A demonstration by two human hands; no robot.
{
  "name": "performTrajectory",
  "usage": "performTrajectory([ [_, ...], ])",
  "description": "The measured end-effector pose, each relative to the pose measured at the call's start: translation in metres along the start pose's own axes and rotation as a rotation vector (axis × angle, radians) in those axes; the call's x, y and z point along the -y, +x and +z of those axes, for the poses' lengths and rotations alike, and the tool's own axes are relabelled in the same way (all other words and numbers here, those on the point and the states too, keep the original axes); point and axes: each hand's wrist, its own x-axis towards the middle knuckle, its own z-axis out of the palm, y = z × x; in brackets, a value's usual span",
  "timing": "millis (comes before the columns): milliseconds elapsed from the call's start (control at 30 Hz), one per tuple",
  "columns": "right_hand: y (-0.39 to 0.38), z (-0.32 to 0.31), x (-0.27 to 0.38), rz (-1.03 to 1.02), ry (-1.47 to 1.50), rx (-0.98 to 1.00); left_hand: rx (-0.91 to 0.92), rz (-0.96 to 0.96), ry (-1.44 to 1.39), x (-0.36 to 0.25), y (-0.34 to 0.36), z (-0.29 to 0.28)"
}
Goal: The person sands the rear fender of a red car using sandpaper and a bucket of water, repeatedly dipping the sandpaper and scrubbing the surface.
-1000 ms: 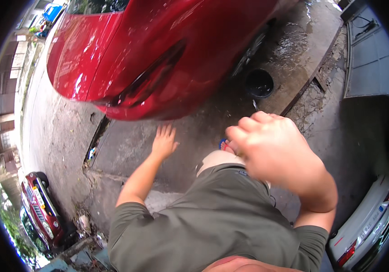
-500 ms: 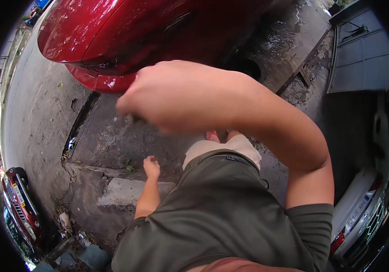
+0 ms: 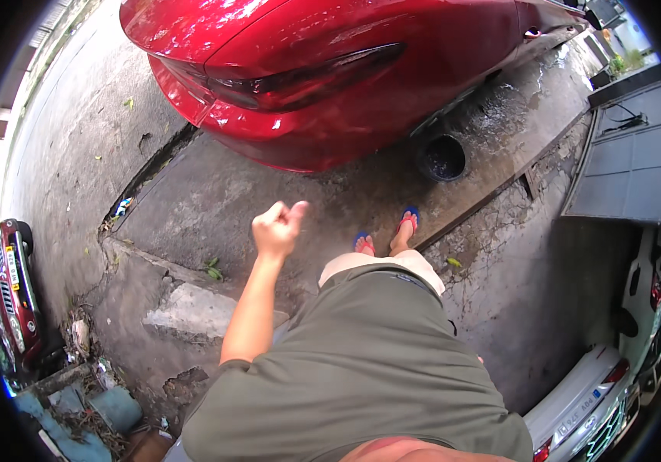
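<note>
Swung across the view half a second ago, the right hand [image 3: 480,359] has dropped back and shows only as a speck of skin at the shirt's right edge — how its fingers stand, I cannot tell. Red car [image 3: 300,115] fills the top of the view, its rounded corner and dark lamp facing the person. Just below its bumper, apart from it, the left hand [image 3: 275,232] is raised, fingers curled together and thumb standing off. A dark bucket [image 3: 450,148] sits on the wet concrete [image 3: 492,123] beside the car. Nearer the person are two feet in flip-flops [image 3: 409,222] — red straps, blue soles. Farther out, a dark red vehicle [image 3: 19,312] stands at left, a silver car [image 3: 588,379] at lower right.
</note>
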Motion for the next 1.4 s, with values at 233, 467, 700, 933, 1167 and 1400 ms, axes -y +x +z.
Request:
performTrajectory([
  [233,-0.108,0.038,0.081,-0.414,-0.241,0.138,-0.149,0.875,-0.628,-0.186,0.064,-0.026],
  [467,-0.176,0.062,0.181,-0.853,-0.344,0.220,0.163,1.151,-1.368,-0.268,0.070,-0.049],
  [700,-0.135,0.042,0.153,-0.656,-0.298,0.138,0.449,1.049,-1.634,-0.278,0.059,-0.028],
  [933,-0.096,0.046,0.080,-0.444,-0.327,0.168,0.018,1.051,0.019,-0.240,0.119,0.019],
  [1167,-0.098,0.094,0.093,-0.406,-0.195,0.209,0.045,0.893,1.029,-0.187,0.271,0.098],
  [1400,-0.064,0.127,0.108,-0.341,-0.162,0.270,0.121,0.934,1.227,-0.291,0.326,0.213],
])
